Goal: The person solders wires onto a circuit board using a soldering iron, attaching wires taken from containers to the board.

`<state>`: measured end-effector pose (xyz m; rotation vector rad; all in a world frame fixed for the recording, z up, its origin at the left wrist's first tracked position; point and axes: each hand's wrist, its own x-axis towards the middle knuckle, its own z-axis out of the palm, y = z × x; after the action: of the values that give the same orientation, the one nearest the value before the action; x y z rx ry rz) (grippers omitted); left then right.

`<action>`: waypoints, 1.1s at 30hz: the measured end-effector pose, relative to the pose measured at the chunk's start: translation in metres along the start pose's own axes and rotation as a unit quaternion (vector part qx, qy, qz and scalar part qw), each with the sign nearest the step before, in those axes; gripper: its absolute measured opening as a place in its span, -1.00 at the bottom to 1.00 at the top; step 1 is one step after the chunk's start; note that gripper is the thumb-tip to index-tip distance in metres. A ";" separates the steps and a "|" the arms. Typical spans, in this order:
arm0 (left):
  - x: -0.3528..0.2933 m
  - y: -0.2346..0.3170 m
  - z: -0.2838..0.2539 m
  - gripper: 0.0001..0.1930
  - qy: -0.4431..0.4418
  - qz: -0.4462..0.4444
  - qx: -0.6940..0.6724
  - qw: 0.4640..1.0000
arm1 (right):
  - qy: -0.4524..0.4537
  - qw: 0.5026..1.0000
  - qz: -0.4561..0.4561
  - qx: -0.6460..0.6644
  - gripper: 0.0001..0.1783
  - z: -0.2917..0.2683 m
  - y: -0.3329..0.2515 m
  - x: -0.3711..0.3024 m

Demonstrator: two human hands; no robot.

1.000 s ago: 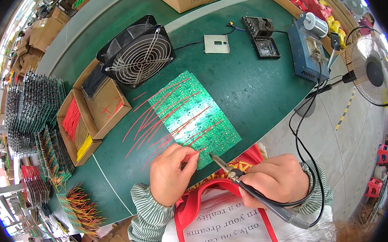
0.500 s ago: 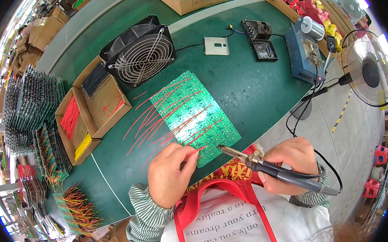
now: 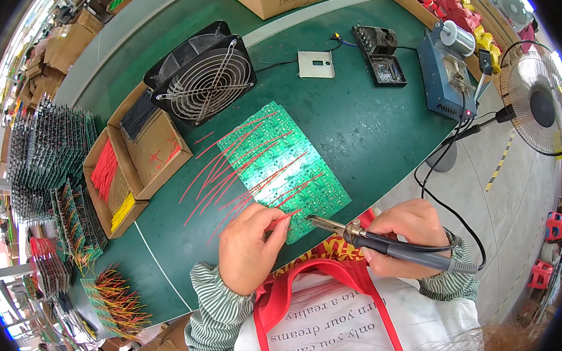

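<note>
Several red wires (image 3: 281, 173) lie slantwise across a green circuit board (image 3: 292, 150), which sits on the green surface (image 3: 369, 130) close to its near edge. The left hand (image 3: 250, 249) pinches another red wire (image 3: 287, 217) between thumb and forefinger at the board's near end. The right hand (image 3: 408, 237) is closed around a soldering iron (image 3: 366, 237), its tip over the same end; whether it touches the board I cannot tell. Beyond the board's far left corner stands a black fan (image 3: 206, 83). Beside that, toward the surface's left edge, a cardboard tray (image 3: 154, 191) carries red, black and yellow wires. A pale plate (image 3: 316, 65) and a black box (image 3: 380, 54) lie toward the far edge, and a blue machine (image 3: 440, 76) with a spool (image 3: 457, 38) stands by the right edge.
</note>
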<state>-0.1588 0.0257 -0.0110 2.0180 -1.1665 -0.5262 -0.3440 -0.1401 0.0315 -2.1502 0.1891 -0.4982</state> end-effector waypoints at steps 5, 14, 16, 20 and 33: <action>0.001 -0.001 0.000 -0.92 -0.004 0.008 0.001 1.000 | 0.025 0.999 -0.036 -0.015 -0.79 0.004 0.002 0.001; 0.001 -0.002 -0.001 -0.91 -0.008 0.007 0.015 1.000 | 0.012 0.996 -0.070 -0.046 -0.78 0.006 -0.008 0.003; 0.001 -0.001 -0.001 -0.91 -0.008 0.009 0.018 1.000 | 0.005 0.996 -0.071 -0.051 -0.78 0.003 -0.007 0.003; 0.000 -0.002 0.000 -0.91 -0.006 0.006 0.006 1.000 | -0.022 0.995 -0.067 -0.066 -0.76 0.002 -0.006 0.004; 0.001 -0.001 0.000 -0.90 -0.008 0.003 0.005 1.000 | -0.074 0.975 -0.131 -0.165 -0.66 0.008 -0.015 0.000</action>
<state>-0.1575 0.0254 -0.0114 2.0217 -1.1870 -0.5355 -0.3418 -0.1252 0.0395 -2.5451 -0.1062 -0.4782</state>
